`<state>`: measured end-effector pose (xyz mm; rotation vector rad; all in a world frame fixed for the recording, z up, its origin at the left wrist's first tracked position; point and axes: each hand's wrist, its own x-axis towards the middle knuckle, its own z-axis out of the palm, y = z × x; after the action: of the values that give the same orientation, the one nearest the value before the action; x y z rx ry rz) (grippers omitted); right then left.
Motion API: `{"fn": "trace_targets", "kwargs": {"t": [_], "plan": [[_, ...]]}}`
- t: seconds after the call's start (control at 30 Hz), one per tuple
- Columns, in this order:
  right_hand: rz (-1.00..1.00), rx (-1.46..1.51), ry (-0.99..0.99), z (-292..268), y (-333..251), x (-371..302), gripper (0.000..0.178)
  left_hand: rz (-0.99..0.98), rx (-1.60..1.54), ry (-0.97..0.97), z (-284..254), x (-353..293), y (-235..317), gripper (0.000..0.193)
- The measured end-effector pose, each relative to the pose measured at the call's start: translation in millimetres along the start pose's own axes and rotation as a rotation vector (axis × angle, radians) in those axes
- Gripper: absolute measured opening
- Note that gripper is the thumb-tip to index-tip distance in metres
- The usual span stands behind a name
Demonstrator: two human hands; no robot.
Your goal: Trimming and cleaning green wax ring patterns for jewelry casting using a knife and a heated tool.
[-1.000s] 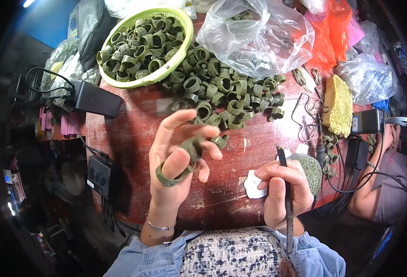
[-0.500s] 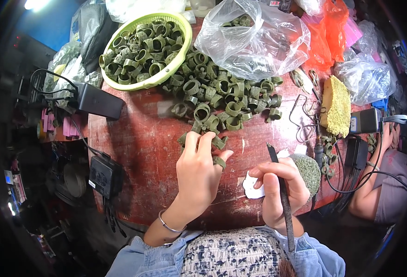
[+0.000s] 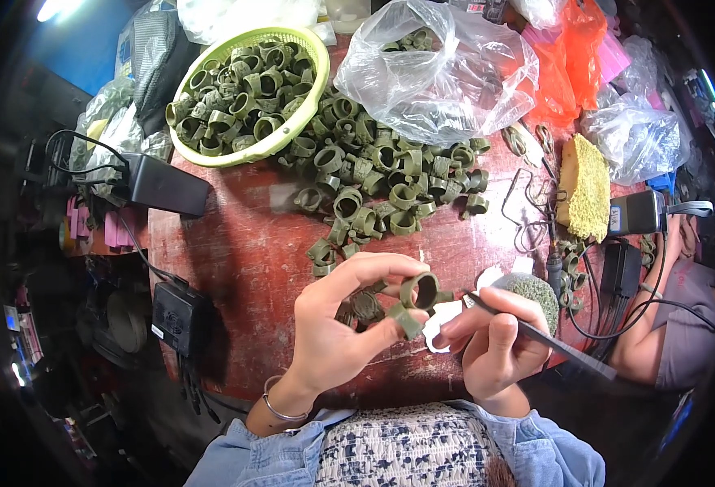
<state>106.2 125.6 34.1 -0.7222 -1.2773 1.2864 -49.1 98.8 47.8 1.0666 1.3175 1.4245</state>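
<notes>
My left hand (image 3: 325, 333) is closed, pinching a dark green ring (image 3: 408, 294) with a flat tab between thumb and forefinger. A few more green rings (image 3: 365, 308) show inside the curve of the same hand; whether it holds them or they lie on the table, I cannot tell. My right hand (image 3: 499, 349) grips a slim dark knife-like tool (image 3: 556, 346) between thumb and fingers. Its narrow tip is close beside the held ring; contact is unclear. Beyond my hands lies a heap of similar green rings (image 3: 402, 195).
A yellow-green basket (image 3: 322, 77) full of rings stands at the far left of the red table (image 3: 227, 284). Clear plastic bags (image 3: 446, 89) lie at the back. On the right are a yellow sponge (image 3: 583, 187), cables, black adapters (image 3: 619, 272) and another person's arm (image 3: 637, 325).
My left hand has come back from the heap's near edge, and a ring is now raised in its fingers. The tool in my right hand has swung from steep to slanting, its tip toward the ring.
</notes>
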Motion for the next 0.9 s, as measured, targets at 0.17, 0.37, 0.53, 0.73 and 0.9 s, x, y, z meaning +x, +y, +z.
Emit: {"fn": "trace_targets", "kwargs": {"t": [0.17,0.37,0.53,0.73,0.9], "plan": [[0.000,0.072,-0.019,0.7,2.1,1.1,0.017,0.060,-0.078,-0.103,-7.9,0.3,-1.0,0.034],[0.116,0.184,-0.087,3.0,-1.4,4.4,0.013,-0.075,-0.109,-0.009,-1.7,-1.2,5.6,0.037],[0.178,0.228,-0.123,1.7,-4.0,9.6,0.010,-0.026,-0.067,-0.018,-3.4,-0.7,2.0,0.037],[0.124,0.063,-0.179,-2.6,-1.7,8.1,0.009,-0.047,-0.069,-0.041,-5.9,-2.7,1.3,0.036],[-0.033,-0.055,-0.201,-1.8,0.6,7.4,0.013,-0.169,-0.172,-0.016,-4.2,-4.1,4.5,0.039]]}}
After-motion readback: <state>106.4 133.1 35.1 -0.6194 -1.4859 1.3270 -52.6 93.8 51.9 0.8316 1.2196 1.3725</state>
